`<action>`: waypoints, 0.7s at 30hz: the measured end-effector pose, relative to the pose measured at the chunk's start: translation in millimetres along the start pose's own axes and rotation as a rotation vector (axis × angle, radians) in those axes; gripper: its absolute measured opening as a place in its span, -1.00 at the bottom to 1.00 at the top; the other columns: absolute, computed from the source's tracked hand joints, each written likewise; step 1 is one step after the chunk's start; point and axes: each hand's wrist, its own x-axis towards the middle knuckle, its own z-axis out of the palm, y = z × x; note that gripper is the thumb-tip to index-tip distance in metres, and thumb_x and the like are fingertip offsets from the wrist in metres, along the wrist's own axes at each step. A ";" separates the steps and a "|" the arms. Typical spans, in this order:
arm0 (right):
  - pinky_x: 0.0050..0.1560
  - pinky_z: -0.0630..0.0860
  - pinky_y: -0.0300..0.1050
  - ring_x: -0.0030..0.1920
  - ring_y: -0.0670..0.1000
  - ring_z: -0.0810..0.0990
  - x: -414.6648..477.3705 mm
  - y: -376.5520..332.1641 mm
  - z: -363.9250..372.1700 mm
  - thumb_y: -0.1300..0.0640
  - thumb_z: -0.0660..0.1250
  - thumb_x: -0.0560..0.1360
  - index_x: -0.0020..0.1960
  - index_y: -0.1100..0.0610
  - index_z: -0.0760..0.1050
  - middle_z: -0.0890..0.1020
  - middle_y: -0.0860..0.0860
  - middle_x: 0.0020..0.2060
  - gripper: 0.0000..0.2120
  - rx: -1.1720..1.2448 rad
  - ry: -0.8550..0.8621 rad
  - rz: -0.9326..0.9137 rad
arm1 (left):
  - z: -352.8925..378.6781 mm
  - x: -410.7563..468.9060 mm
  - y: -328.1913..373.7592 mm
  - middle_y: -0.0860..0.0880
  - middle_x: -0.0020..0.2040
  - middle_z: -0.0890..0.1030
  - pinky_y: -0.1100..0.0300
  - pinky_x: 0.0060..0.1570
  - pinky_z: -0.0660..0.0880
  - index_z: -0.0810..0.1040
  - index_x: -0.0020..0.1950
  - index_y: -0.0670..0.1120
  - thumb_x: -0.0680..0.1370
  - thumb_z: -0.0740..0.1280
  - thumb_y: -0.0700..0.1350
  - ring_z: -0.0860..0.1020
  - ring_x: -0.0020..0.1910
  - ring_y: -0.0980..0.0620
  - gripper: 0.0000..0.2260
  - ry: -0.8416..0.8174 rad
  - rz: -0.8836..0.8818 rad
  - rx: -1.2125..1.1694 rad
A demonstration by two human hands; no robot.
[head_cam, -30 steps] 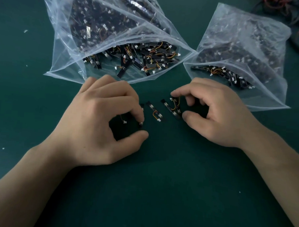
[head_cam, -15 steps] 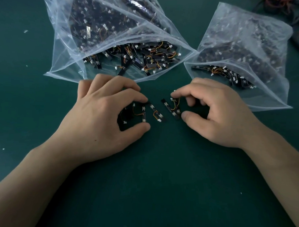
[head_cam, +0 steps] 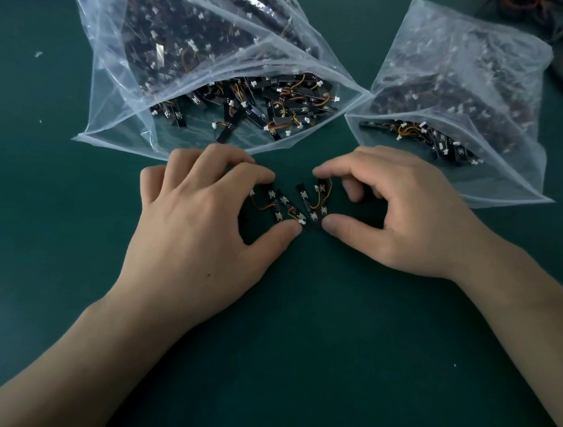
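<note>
Small black orange-wired circuit strips (head_cam: 278, 204) lie clustered in the middle of the dark green worktop (head_cam: 317, 328).
Left hand (head_cam: 192, 228) and right hand (head_cam: 402, 218) each pinch some, fingers curled toward the thumb. The strips look light, stiff and snag-prone, so grip the board edges.

Boards (head_cam: 276, 202) betw. L hand (head_cam: 192, 228) & R hand (head_cam: 402, 225); L bag (head_cam: 116, 122), R bag (head_cam: 500, 185) behind.

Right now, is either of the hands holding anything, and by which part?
Both pinch small wired black strips lying on the table, end to end between forefinger and thumb: left hand the left strips, right hand the right strips.
</note>
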 end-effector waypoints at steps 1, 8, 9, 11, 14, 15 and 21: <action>-0.07 0.38 -0.09 -0.13 -0.08 0.48 0.1 -0.2 0.0 -0.20 0.40 0.50 0.32 -0.05 0.58 0.49 -0.15 -0.16 -0.56 -0.002 0.001 -0.002 | 0.4 -0.3 1.4 0.20 0.30 0.50 0.12 0.26 0.13 0.58 0.34 0.15 0.48 0.29 0.46 0.38 0.33 -0.01 -0.43 -0.002 -0.007 0.013; -0.02 0.50 0.07 -0.11 -0.01 0.52 0.2 -1.1 1.2 -0.26 0.36 0.51 0.31 -0.04 0.60 0.50 -0.13 -0.16 -0.53 -0.014 0.004 -0.011 | 2.1 0.5 0.9 0.19 0.29 0.50 0.15 0.23 0.11 0.59 0.28 0.16 0.45 0.32 0.47 0.38 0.33 -0.03 -0.45 -0.011 -0.005 0.008; -0.02 0.50 0.07 -0.11 -0.01 0.52 0.3 -1.5 1.6 -0.27 0.36 0.51 0.30 -0.04 0.60 0.50 -0.13 -0.16 -0.53 -0.020 0.007 -0.011 | 2.5 0.6 0.5 0.19 0.28 0.49 0.15 0.23 0.11 0.60 0.27 0.17 0.46 0.32 0.46 0.38 0.32 -0.03 -0.48 -0.013 -0.002 0.002; -0.03 0.49 0.06 -0.11 -0.02 0.52 0.7 -2.1 2.1 -0.29 0.35 0.50 0.30 -0.05 0.60 0.49 -0.14 -0.17 -0.53 -0.028 0.014 -0.010 | 2.6 0.7 0.2 0.20 0.28 0.49 0.13 0.24 0.12 0.61 0.28 0.20 0.49 0.32 0.42 0.37 0.32 -0.02 -0.53 -0.018 0.000 -0.014; -0.03 0.49 0.05 -0.11 -0.04 0.51 1.1 -2.8 2.0 -0.30 0.35 0.50 0.29 -0.06 0.60 0.49 -0.16 -0.17 -0.53 -0.036 0.020 -0.007 | 1.8 1.1 -0.1 0.19 0.29 0.49 0.10 0.25 0.13 0.63 0.29 0.24 0.54 0.32 0.35 0.37 0.32 -0.02 -0.60 -0.021 -0.005 -0.031; -0.03 0.49 0.05 -0.12 -0.04 0.51 1.1 -2.9 1.8 -0.30 0.35 0.50 0.29 -0.06 0.60 0.49 -0.16 -0.17 -0.53 -0.039 0.021 -0.008 | 1.5 1.1 0.1 0.19 0.29 0.49 0.10 0.25 0.13 0.63 0.29 0.24 0.54 0.32 0.33 0.38 0.31 -0.02 -0.62 -0.016 -0.010 -0.034; -0.04 0.50 0.06 -0.12 -0.04 0.51 1.2 -3.1 1.5 -0.31 0.36 0.50 0.26 -0.06 0.59 0.49 -0.15 -0.17 -0.54 -0.037 0.022 -0.012 | -1.6 -0.6 4.9 0.17 0.24 0.50 0.12 0.21 0.11 0.54 0.24 0.12 0.50 0.30 0.32 0.39 0.28 -0.04 -0.58 0.006 -0.050 0.034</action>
